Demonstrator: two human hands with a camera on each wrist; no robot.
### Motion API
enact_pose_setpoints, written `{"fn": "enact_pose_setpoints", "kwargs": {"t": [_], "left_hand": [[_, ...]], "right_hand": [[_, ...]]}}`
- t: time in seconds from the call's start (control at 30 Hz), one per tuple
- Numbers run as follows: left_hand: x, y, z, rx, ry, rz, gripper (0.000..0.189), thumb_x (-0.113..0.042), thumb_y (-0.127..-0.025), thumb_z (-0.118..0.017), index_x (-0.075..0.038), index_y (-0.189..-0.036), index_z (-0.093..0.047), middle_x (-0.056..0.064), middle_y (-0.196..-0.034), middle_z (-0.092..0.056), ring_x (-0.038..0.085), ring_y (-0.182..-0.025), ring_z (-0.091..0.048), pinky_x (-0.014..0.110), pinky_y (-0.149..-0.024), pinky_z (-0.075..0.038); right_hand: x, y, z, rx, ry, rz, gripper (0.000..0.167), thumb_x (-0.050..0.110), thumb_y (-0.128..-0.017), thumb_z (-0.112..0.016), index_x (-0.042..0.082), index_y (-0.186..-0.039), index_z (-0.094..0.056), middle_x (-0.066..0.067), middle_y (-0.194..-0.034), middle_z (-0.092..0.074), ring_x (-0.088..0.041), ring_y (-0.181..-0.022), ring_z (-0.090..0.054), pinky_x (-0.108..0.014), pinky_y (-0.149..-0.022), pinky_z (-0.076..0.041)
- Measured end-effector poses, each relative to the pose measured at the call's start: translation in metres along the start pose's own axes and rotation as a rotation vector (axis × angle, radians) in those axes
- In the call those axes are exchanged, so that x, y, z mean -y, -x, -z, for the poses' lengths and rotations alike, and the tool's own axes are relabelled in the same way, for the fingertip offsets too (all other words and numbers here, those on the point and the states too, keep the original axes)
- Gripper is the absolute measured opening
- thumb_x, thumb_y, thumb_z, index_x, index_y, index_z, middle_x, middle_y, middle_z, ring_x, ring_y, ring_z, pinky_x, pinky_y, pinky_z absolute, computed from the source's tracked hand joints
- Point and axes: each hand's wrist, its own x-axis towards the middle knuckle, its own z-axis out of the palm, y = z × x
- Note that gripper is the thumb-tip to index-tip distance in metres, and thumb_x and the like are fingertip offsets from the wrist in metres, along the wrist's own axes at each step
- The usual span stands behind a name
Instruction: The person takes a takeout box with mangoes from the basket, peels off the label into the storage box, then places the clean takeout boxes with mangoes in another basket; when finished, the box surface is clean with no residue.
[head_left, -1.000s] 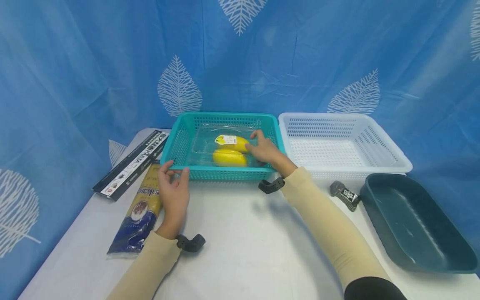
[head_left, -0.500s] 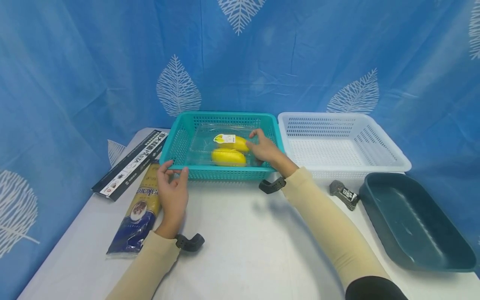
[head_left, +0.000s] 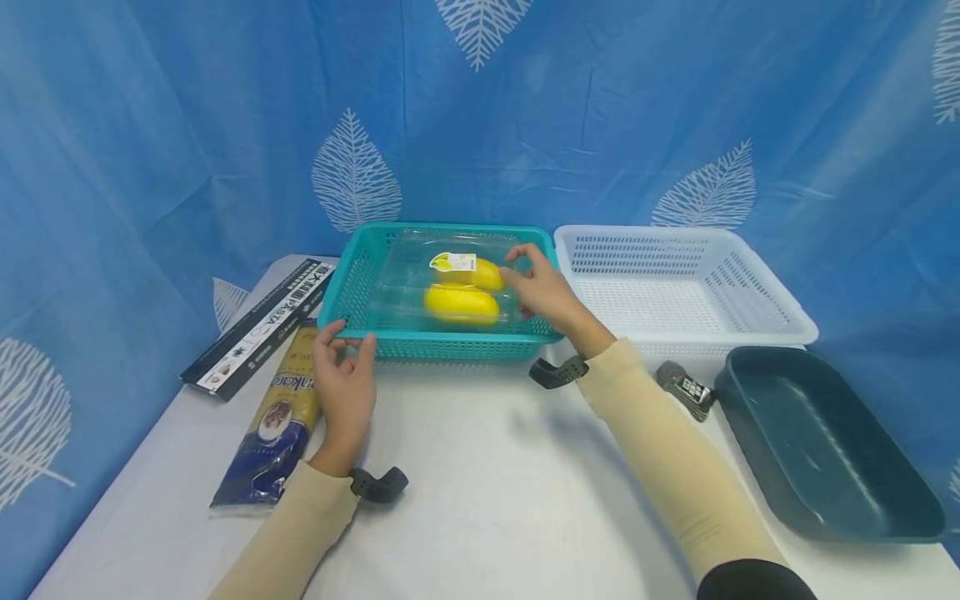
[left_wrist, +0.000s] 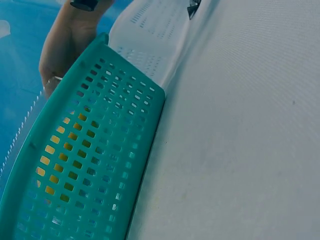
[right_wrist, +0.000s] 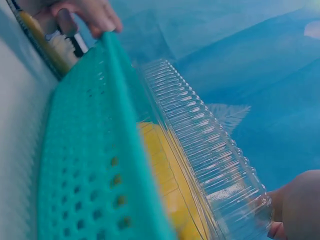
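Observation:
A clear plastic clamshell box [head_left: 401,279] holds two yellow fruits [head_left: 461,305], perhaps mangoes, with a white label [head_left: 459,262] on its lid. My right hand [head_left: 546,290] pinches the box at its right end. The box is raised partly above the rim of the green basket [head_left: 457,337]; its ridged edge stands out past the rim in the right wrist view. My left hand [head_left: 347,392] holds the basket's front left corner, its fingers at the rim. In the left wrist view the green wall [left_wrist: 100,135] hides most of the box.
A white basket [head_left: 637,308] stands right of the green one. In front lie a small dark packet [head_left: 686,390] and a dark teal tub [head_left: 832,450]. At left are a black-and-white pasta box [head_left: 262,329] and a gold-and-blue pasta bag [head_left: 270,425]. A blue curtain hangs behind.
My right hand has risen slightly and moved a little right, lifting the clamshell box with the fruits up inside the green basket. My left hand has stayed at the basket's corner.

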Motion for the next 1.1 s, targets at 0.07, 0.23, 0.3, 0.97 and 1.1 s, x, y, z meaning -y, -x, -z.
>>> {"fn": "enact_pose_setpoints", "kwargs": {"t": [0.07,0.23,0.3,0.97,1.1], "left_hand": [[0.009,-0.003,0.0,0.0,0.001,0.002,0.051,-0.014,-0.104,-0.06,-0.006,-0.149,-0.037,0.008,-0.117,-0.046,0.005,-0.063,-0.04,0.017,-0.054,-0.033],[0.016,-0.007,0.002,-0.007,0.007,0.011,0.052,-0.019,-0.103,-0.062,-0.008,-0.148,-0.04,0.003,-0.115,-0.046,0.006,-0.066,-0.044,0.018,-0.056,-0.037],[0.017,-0.007,0.003,-0.012,0.002,0.016,0.052,-0.021,-0.103,-0.063,-0.009,-0.148,-0.04,0.001,-0.114,-0.046,0.007,-0.067,-0.045,0.018,-0.057,-0.037],[0.018,-0.006,0.001,0.005,-0.019,0.019,0.053,-0.025,-0.105,-0.06,-0.011,-0.151,-0.037,0.002,-0.115,-0.046,0.008,-0.067,-0.044,0.018,-0.058,-0.037],[0.019,-0.006,-0.001,0.002,-0.002,0.02,0.053,-0.024,-0.104,-0.061,-0.011,-0.15,-0.037,0.0,-0.115,-0.046,0.008,-0.067,-0.044,0.018,-0.058,-0.037]], "right_hand": [[0.002,0.004,0.007,-0.015,0.004,0.004,0.041,0.036,-0.106,-0.055,0.018,-0.142,-0.044,-0.008,-0.077,-0.047,-0.02,-0.053,-0.046,-0.049,-0.066,-0.055],[0.008,0.017,0.024,-0.052,-0.025,0.004,0.04,0.034,-0.106,-0.055,0.015,-0.14,-0.044,-0.012,-0.084,-0.048,-0.022,-0.055,-0.047,-0.037,-0.06,-0.051],[0.01,0.023,0.029,-0.06,-0.038,-0.001,0.038,0.034,-0.106,-0.055,0.017,-0.138,-0.044,-0.012,-0.088,-0.049,-0.021,-0.056,-0.047,-0.034,-0.059,-0.049],[0.014,0.107,0.055,-0.178,0.025,0.051,0.039,0.041,-0.102,-0.062,0.025,-0.134,-0.048,-0.014,-0.122,-0.048,-0.029,-0.053,-0.047,-0.035,-0.053,-0.049],[0.011,0.128,0.059,-0.231,0.076,0.053,0.037,0.041,-0.101,-0.062,0.026,-0.133,-0.05,-0.013,-0.12,-0.048,-0.028,-0.05,-0.049,-0.034,-0.051,-0.049]]}}
